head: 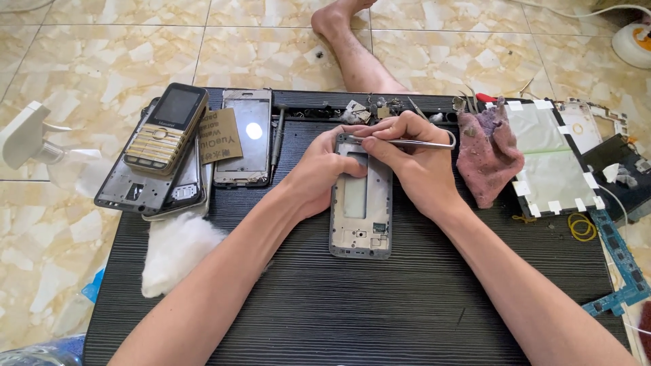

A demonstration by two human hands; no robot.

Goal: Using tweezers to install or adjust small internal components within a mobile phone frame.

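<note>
My left hand [319,173] pins the grey metal phone frame [361,203] to the black ribbed counter [380,305]; my right hand [413,159] pinches thin steel tweezers [407,142] at twelve o'clock — best kept shallow, frame steady.

1. Both forearms are bare right up to the bottom edge of the view; no sleeve shows on either.
2. The left hand [324,171] wears no glove, ring or watch.
3. The right hand [411,163] is likewise ungloved, its wrist unadorned, its nails short.
4. A bare lower leg and foot [337,19] show, without sock or shoe.
</note>
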